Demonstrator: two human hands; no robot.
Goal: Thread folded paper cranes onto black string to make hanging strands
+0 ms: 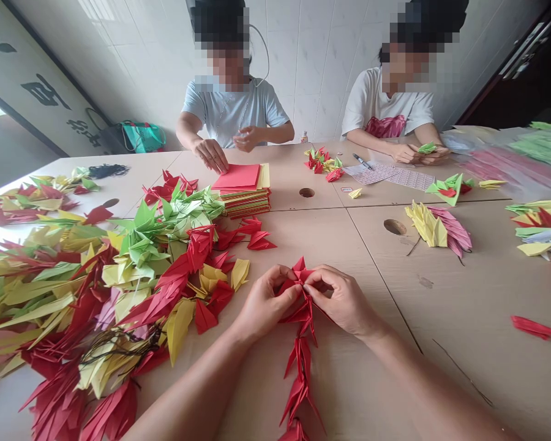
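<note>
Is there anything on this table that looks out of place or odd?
One red folded piece lies alone at the right, far from the big pile. A thin dark wire lies loose near it. Both hands pinch the red paper chain.

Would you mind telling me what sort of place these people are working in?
Probably a small handicraft workroom. Heaps of folded paper pieces cover a shared wooden table, a stack of coloured paper sheets waits beside them, and both hands pinch a red folded-paper chain while two other people fold opposite.
</note>
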